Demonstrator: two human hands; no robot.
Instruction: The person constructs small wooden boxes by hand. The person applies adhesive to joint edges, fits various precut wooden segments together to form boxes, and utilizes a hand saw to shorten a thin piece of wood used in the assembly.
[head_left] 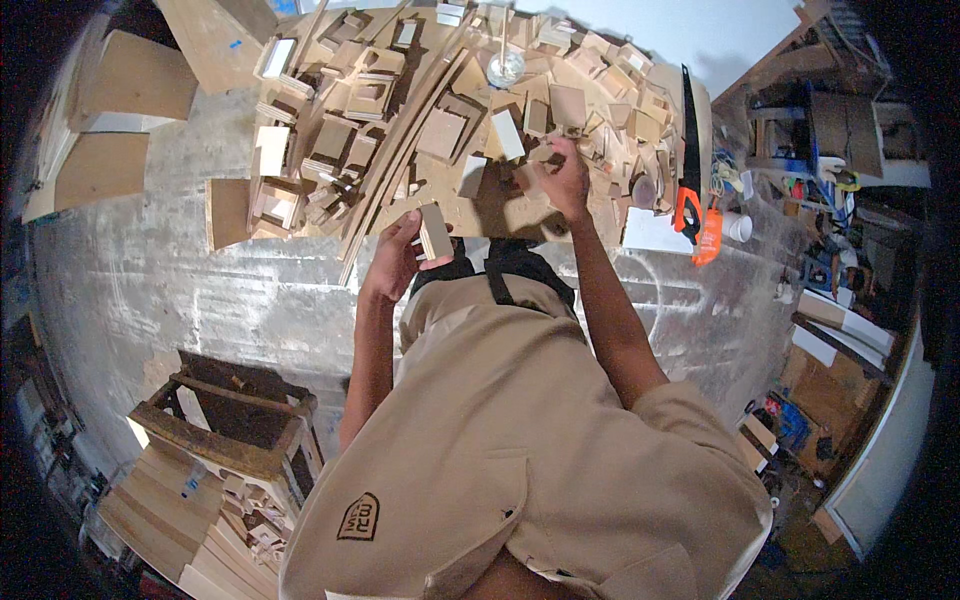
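My left hand (pixel 393 258) is closed around a small stack of flat wooden pieces (pixel 435 232), held at the near edge of the worktable (pixel 430 216). Its layered edges show beside my fingers. Farther right and over the table, my right hand (pixel 568 185) is bent inward with its fingers pinched on a small pale wooden piece (pixel 541 153). Part of that piece is lost among the fingers and the clutter behind. Just beyond it lie a white rectangular piece (pixel 507 135) and a square brown block (pixel 567 104).
Many wooden offcuts (pixel 365 95) and long strips (pixel 410 125) cover the table. A clear jar (pixel 505 69) with a stick stands at the back. Right lie a handsaw (pixel 689 150), an orange packet (pixel 708 238) and a white cup (pixel 738 227). A wooden frame (pixel 215 440) stands lower left.
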